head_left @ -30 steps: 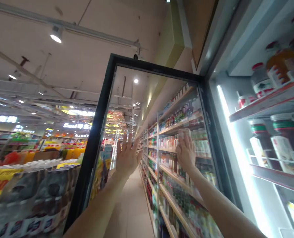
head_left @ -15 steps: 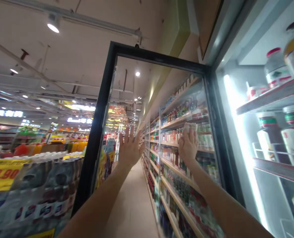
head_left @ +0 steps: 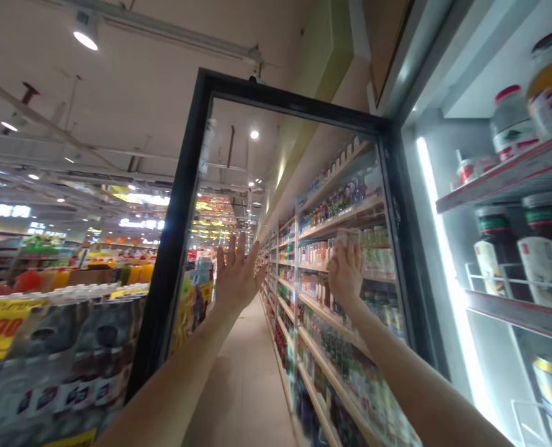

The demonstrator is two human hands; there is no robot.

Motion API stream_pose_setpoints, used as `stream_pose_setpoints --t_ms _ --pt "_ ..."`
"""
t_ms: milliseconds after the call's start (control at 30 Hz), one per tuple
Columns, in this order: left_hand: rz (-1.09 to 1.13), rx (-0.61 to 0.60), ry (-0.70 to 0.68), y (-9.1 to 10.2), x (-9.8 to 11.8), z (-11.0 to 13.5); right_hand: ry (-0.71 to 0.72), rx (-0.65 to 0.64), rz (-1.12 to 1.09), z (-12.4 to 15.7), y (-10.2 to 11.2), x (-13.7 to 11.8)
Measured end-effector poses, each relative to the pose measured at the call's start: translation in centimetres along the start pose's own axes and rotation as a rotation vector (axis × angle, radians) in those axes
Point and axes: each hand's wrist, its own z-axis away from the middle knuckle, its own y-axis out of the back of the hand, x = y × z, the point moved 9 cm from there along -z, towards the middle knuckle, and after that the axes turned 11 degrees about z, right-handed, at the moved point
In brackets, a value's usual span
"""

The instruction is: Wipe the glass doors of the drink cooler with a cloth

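The glass door (head_left: 285, 139) of a drinks cooler stands swung out in front of me, set in a black frame (head_left: 177, 205). My left hand (head_left: 236, 276) lies flat against the glass with its fingers spread. Further right, my right hand (head_left: 346, 272) presses a pale, folded cloth (head_left: 354, 236) to the pane, its fingers laid over it. Most of the cloth is hidden behind the fingers. Shelves of bottles show in the glass around both hands.
To the right, the lit cooler holds bottles with white labels (head_left: 540, 267) on wire-fronted shelves (head_left: 513, 304), near the door's hinge side. Shrink-wrapped bottle packs (head_left: 66, 360) are stacked at the left, with a yellow price sign (head_left: 0, 329).
The whole scene has shifted slightly left in view. Both hands stay on the glass, the right one still with the cloth, with little movement against the door.
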Motion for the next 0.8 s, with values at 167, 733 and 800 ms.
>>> stream_pose_setpoints --t_ms 167,733,800 --pt "0.001 0.014 -0.009 0.1 -0.1 0.0 0.531 -0.020 -0.117 3.6 0.6 -9.6" --pt "0.132 0.013 -0.081 0.6 1.1 0.0 0.429 -0.034 -0.151 5.2 1.4 -12.7" --pt "0.280 -0.035 -0.151 0.2 2.5 -0.3 0.394 -0.053 -0.168 4.9 1.3 -12.4"
